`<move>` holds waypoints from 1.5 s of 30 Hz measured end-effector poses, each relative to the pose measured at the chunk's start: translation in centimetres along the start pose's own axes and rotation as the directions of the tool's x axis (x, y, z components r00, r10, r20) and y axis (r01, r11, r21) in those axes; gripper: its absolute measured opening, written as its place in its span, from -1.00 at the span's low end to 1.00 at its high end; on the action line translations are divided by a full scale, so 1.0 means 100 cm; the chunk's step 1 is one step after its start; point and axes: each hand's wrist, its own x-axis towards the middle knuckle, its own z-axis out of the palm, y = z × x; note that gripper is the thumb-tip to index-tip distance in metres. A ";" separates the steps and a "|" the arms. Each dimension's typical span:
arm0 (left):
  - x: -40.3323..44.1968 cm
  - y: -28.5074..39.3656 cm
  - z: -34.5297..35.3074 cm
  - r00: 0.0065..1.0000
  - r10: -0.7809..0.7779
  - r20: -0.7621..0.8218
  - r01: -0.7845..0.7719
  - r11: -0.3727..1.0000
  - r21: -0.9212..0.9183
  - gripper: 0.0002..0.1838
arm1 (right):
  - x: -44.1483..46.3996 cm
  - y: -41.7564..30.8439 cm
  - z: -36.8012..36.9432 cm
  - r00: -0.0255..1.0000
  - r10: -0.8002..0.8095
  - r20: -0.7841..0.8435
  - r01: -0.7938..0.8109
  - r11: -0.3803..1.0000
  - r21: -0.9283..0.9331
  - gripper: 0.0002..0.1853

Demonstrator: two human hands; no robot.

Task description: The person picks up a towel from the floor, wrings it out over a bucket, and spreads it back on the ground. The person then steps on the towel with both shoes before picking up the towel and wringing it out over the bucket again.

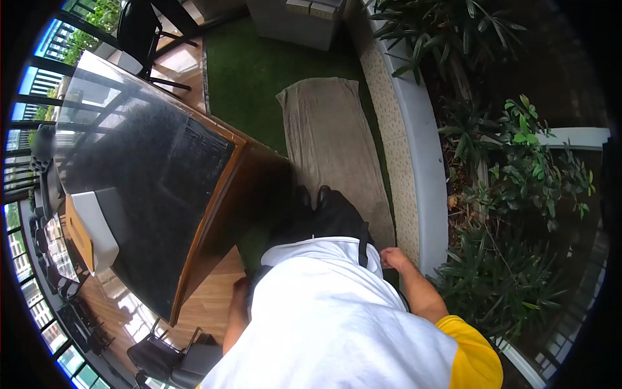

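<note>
cloth mat on turf, right hand the nearer

table: one, dark glossy top, wooden edge. stands to the person's left; its side panel shows just beside the mat.

green turf: floor covering, under the mat and ahead of the person, between table and ledge.

grey ledge: long, runs along the person's right; plants beyond it.

cloth mat: one, grey-brown, creased, lying flat on the turf. long axis runs fore and aft, from beside the legs out ahead, far end bearing slightly left; roughly in line with the ledge.

white box: one, wooden-fronted, on the table, well apart from both hands.

dark shoes: pair, tips only, by the mat's left edge; exact footing lost in shadow.

right hand: beside the right hip, fingers loosely curled, no object seen; whether it grips anything cannot be told. mat lies below, ahead and leftward. the nearer hand.

left hand: low at the body's left side, in shadow; clenched or released, cannot be told. mat lies ahead and rightward, past the legs.
</note>
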 end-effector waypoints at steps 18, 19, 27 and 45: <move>0.036 0.137 0.007 0.995 -0.094 -0.027 0.087 0.979 -0.184 -0.74 | 0.029 -0.132 -0.033 0.999 -0.036 -0.021 0.036 0.999 0.013 -0.76; 0.037 0.150 0.008 0.993 -0.108 -0.044 0.095 0.968 -0.233 -0.74 | 0.030 -0.143 -0.036 0.998 -0.056 -0.016 0.057 0.998 0.022 -0.77; 0.050 0.220 0.033 0.984 -0.150 -0.096 0.090 0.884 -0.459 -0.74 | 0.065 -0.206 -0.103 1.000 -0.002 0.018 0.004 0.993 -0.120 -0.79; 0.085 0.258 0.063 0.948 -0.225 -0.225 0.062 0.824 -0.563 -0.74 | 0.113 -0.435 -0.188 0.996 -0.088 0.020 0.087 0.890 -0.447 -0.74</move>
